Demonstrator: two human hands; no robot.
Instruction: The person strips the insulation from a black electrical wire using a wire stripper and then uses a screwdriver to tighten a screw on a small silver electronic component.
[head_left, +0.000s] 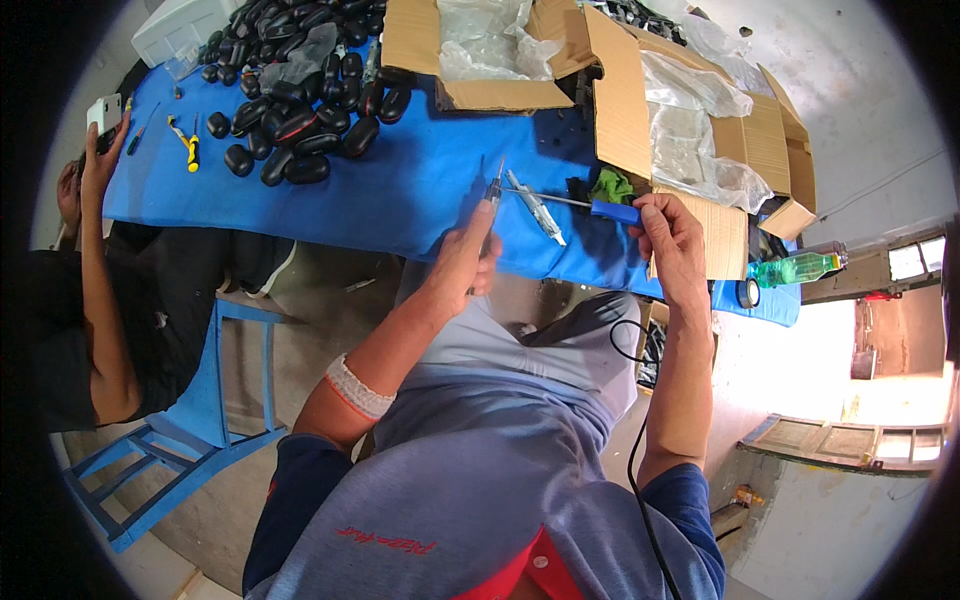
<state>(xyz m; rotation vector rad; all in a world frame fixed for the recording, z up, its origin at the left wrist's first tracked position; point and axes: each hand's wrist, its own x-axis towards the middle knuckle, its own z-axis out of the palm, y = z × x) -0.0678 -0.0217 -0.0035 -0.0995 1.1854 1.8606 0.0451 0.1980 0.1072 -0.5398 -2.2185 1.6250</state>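
Note:
My left hand (463, 264) grips a slim dark-and-grey part (493, 193) with a thin copper-coloured tip pointing up, held over the front of the blue-covered table (360, 202). A screwdriver with a blue handle (616, 212) is in my right hand (671, 244), its steel shaft pointing left. The blade ends close beside the held part; whether they touch I cannot tell. Between my hands, a narrow clear-and-grey assembly (537, 208) lies slantwise on the cloth. Behind the screwdriver is a crumpled green cloth (613, 185).
Many black oval cases (307, 169) are heaped at back left. Two cardboard boxes (495, 95) (622, 112) with plastic lining stand behind. A yellow-handled screwdriver (193, 154) lies left. Beside a blue chair (191, 412), another person's hand (101, 161) holds a phone. A green bottle (799, 270) lies right.

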